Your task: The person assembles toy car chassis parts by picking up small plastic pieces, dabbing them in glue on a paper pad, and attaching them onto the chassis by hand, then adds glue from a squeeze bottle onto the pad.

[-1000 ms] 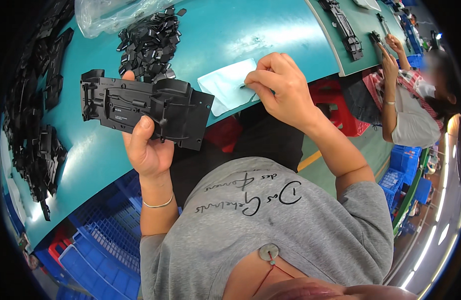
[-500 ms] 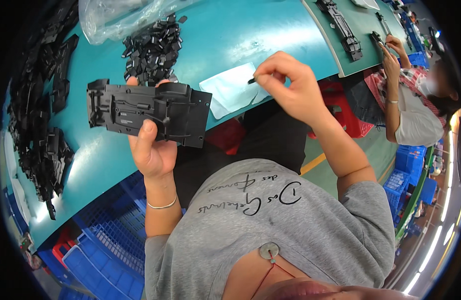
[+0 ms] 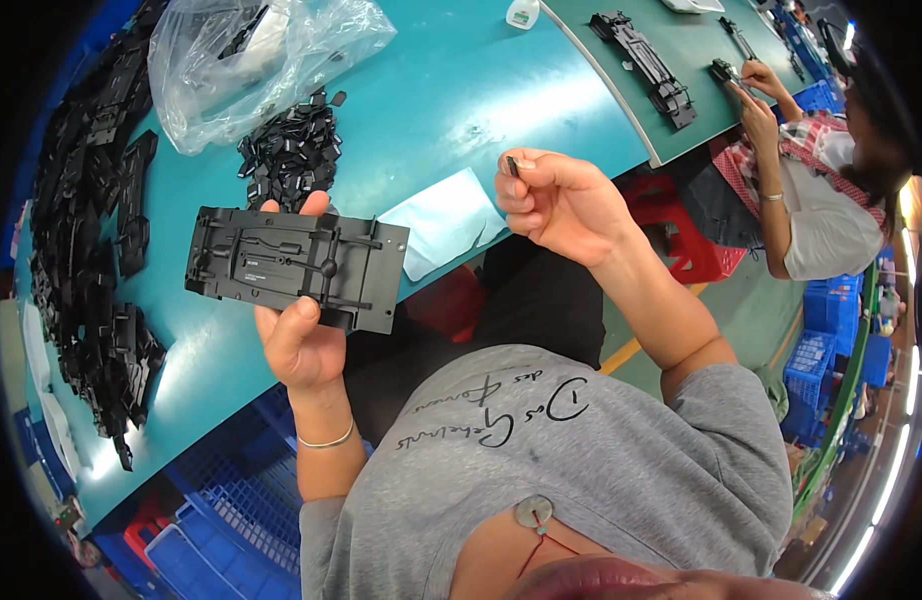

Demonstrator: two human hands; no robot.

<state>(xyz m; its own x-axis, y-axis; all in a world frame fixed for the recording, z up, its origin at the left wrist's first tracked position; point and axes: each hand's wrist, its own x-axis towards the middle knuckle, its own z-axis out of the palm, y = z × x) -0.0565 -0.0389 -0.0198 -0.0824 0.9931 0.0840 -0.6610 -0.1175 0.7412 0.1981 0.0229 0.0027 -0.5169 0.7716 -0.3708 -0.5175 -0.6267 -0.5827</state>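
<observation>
Over the table (image 3: 461,90) at its near edge, the left grip (image 3: 307,345) clasps a black moulded chassis (image 3: 281,275); the right grip (image 3: 566,205), near a pale sheet (image 3: 443,222), pinches a small black piece (image 3: 512,167). A heap of black parts (image 3: 293,150) lies beyond.

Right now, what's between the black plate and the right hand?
Head view: a pale sheet on the teal table shows between black plate and right hand.

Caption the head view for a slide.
Left hand holds a flat black chassis while the right hand pinches a small black piece.
</observation>
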